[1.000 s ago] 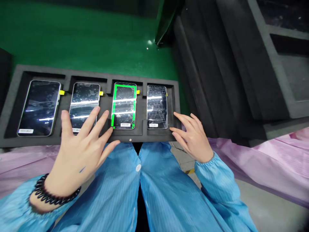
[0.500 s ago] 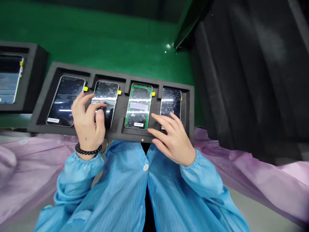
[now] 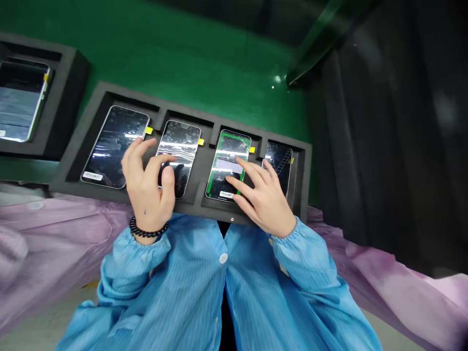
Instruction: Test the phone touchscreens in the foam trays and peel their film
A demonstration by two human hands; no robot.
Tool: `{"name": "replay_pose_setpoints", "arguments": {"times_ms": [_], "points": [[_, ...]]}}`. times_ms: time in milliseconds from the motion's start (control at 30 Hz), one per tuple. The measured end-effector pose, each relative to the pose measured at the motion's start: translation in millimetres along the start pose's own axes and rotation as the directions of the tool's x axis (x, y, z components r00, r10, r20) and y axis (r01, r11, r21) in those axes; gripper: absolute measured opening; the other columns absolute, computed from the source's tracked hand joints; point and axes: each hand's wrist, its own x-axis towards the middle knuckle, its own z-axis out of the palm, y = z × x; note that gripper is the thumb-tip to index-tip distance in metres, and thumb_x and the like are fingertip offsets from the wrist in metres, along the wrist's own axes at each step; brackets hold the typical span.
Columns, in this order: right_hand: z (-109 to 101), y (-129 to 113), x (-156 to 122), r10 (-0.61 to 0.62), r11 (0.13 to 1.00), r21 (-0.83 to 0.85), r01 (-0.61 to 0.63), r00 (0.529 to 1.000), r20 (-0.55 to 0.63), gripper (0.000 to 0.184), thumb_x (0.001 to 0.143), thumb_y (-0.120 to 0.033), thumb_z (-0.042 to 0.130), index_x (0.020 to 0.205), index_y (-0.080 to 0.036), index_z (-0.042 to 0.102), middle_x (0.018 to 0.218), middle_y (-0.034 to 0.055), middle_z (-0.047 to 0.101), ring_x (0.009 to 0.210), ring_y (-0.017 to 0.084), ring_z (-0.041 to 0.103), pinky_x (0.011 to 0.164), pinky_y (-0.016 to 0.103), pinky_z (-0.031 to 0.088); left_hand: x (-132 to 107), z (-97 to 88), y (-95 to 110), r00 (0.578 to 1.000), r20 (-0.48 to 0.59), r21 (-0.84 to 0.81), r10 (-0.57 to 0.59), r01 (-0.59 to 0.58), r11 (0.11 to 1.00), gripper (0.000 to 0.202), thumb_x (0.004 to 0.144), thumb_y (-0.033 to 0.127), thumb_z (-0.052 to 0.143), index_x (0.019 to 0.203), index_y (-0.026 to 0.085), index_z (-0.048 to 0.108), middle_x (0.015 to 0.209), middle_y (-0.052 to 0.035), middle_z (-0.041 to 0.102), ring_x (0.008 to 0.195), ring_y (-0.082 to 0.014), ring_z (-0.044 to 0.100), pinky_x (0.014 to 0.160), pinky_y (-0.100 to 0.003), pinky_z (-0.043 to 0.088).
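Several smartphones lie face up in the compartments of a black foam tray (image 3: 215,207). My left hand (image 3: 148,183) has its fingers apart over the second phone (image 3: 181,146), just right of the leftmost phone (image 3: 115,146). Over the third phone (image 3: 219,180), which shows a green border and a pale bar, my right hand (image 3: 265,195) spreads its fingers, the fingertips at its screen. The rightmost phone (image 3: 280,158) displays thin white lines and is partly hidden by my right hand. Yellow tabs stick out at the phones' right edges. Whether the fingertips touch the glass I cannot tell.
Another black foam tray (image 3: 66,87) with a phone (image 3: 24,97) stands at the left. Both trays rest on a green table (image 3: 204,63). Dark curtain-like material (image 3: 373,146) hangs on the right. Pink cloth (image 3: 73,229) shows on both sides of me.
My right hand has shifted from the gap between the third and fourth phones onto the third phone's screen. The lines on the rightmost screen differ. The whole view has shifted and tilted.
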Motion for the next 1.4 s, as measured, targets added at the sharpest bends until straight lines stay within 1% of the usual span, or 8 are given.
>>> {"name": "replay_pose_setpoints", "arguments": {"times_ms": [200,300,433,533,633,967,1200,1400], "points": [[-5.5,10.6,-5.6,0.077,0.997,0.022,-0.076,0.995,-0.060,0.045,0.106,-0.039,0.039,0.145,-0.020,0.052,0.155,0.0130,0.051,0.136,0.028,0.052,0.122,0.056,0.031,1.2,1.6,-1.7,1.000,-0.018,-0.044,0.023,-0.024,0.999,0.034,0.101,0.032,0.044,0.104,0.012,0.072,0.138,-0.0171,0.058,0.142,-0.0320,0.045,0.119,-0.051,0.034],[-8.1,14.1,-9.3,0.110,0.994,0.027,-0.109,0.990,-0.085,0.041,0.106,-0.037,0.040,0.137,-0.019,0.059,0.154,0.0139,0.051,0.137,0.028,0.051,0.122,0.056,0.031,0.9,1.1,-1.9,0.999,-0.027,-0.057,0.023,-0.024,0.998,0.034,0.100,0.031,0.045,0.103,0.012,0.073,0.136,-0.0175,0.059,0.141,-0.0323,0.046,0.119,-0.050,0.034],[-5.6,5.3,-7.7,0.009,0.998,0.069,-0.006,0.999,-0.048,0.034,0.105,-0.036,0.045,0.122,-0.022,0.070,0.153,0.0146,0.052,0.138,0.029,0.051,0.122,0.059,0.028,0.1,0.1,-1.7,0.999,-0.035,-0.061,0.018,-0.020,0.998,0.033,0.099,0.030,0.046,0.102,0.012,0.073,0.135,-0.0174,0.060,0.141,-0.0322,0.047,0.118,-0.050,0.035],[0.1,-8.1,0.8,-0.141,0.984,0.110,0.141,0.990,-0.010,0.034,0.105,-0.039,0.044,0.125,-0.024,0.068,0.155,0.0135,0.051,0.139,0.027,0.050,0.124,0.060,0.025,0.0,-0.4,-1.7,0.999,-0.030,-0.057,0.017,-0.019,0.998,0.032,0.099,0.030,0.047,0.102,0.012,0.073,0.135,-0.0174,0.060,0.141,-0.0320,0.047,0.119,-0.050,0.035],[6.8,-16.9,10.1,-0.211,0.972,0.106,0.209,0.977,0.006,0.035,0.105,-0.040,0.045,0.125,-0.022,0.067,0.157,0.0138,0.048,0.139,0.026,0.050,0.125,0.061,0.023,-0.2,0.1,-2.1,0.999,-0.029,-0.054,0.016,-0.017,0.998,0.031,0.099,0.029,0.047,0.102,0.012,0.073,0.136,-0.0167,0.060,0.141,-0.0316,0.047,0.119,-0.050,0.035],[5.2,-13.3,9.6,-0.235,0.968,0.081,0.236,0.972,-0.019,0.030,0.104,-0.037,0.048,0.118,-0.021,0.069,0.155,0.0141,0.051,0.138,0.025,0.052,0.126,0.061,0.023,0.3,0.5,-5.2,0.999,-0.033,-0.064,0.028,-0.030,0.998,0.026,0.098,0.026,0.049,0.103,0.017,0.072,0.137,-0.0115,0.059,0.140,-0.0307,0.047,0.117,-0.053,0.038],[10.3,-17.2,15.5,-0.255,0.963,0.086,0.254,0.967,0.001,0.031,0.103,-0.038,0.048,0.119,-0.019,0.066,0.158,0.0155,0.046,0.140,0.027,0.050,0.127,0.062,0.019,0.4,0.9,-6.3,0.999,-0.028,-0.063,0.037,-0.039,0.997,0.025,0.097,0.026,0.051,0.102,0.014,0.072,0.136,-0.0132,0.058,0.140,-0.0315,0.046,0.118,-0.053,0.039],[8.9,-16.3,13.7,-0.252,0.964,0.087,0.251,0.968,-0.006,0.029,0.103,-0.035,0.050,0.120,-0.018,0.066,0.157,0.0160,0.048,0.139,0.026,0.051,0.126,0.061,0.021,0.4,1.5,-7.0,0.999,-0.019,-0.067,0.027,-0.029,0.997,0.023,0.096,0.026,0.051,0.103,0.018,0.072,0.137,-0.0100,0.057,0.140,-0.0308,0.045,0.117,-0.054,0.039]]}}
